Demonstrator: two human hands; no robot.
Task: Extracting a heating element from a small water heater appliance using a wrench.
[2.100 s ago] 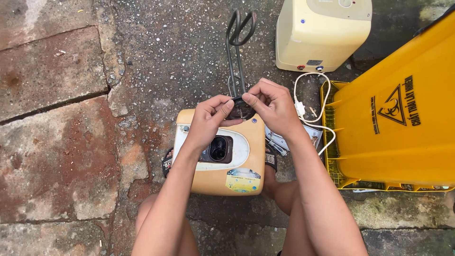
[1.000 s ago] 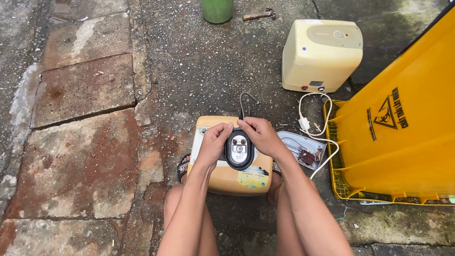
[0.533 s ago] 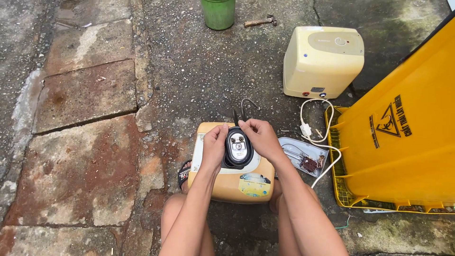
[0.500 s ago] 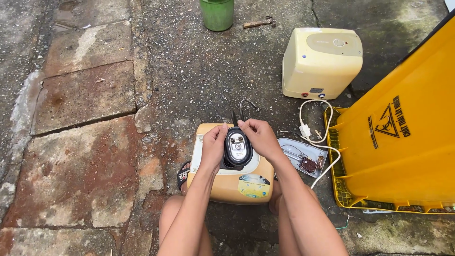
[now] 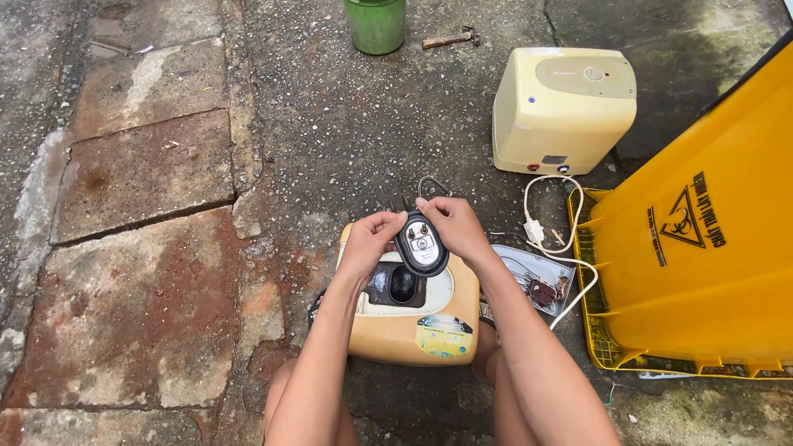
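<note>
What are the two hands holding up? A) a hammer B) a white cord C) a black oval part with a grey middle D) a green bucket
C: the left hand and right hand grip the black oval part between them, lifted above the hole in the yellow water heater; the hammer, green bucket and white cord lie untouched.

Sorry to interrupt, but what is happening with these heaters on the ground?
A person is crouched over a yellowed water heater lying on the pavement. Both the left hand and right hand grip a black oval plate, held just above the heater's open hole. A second, cream heater stands beyond, its white cord trailing beside a tipped yellow bin. A green bucket and hammer lie farther off.
</note>
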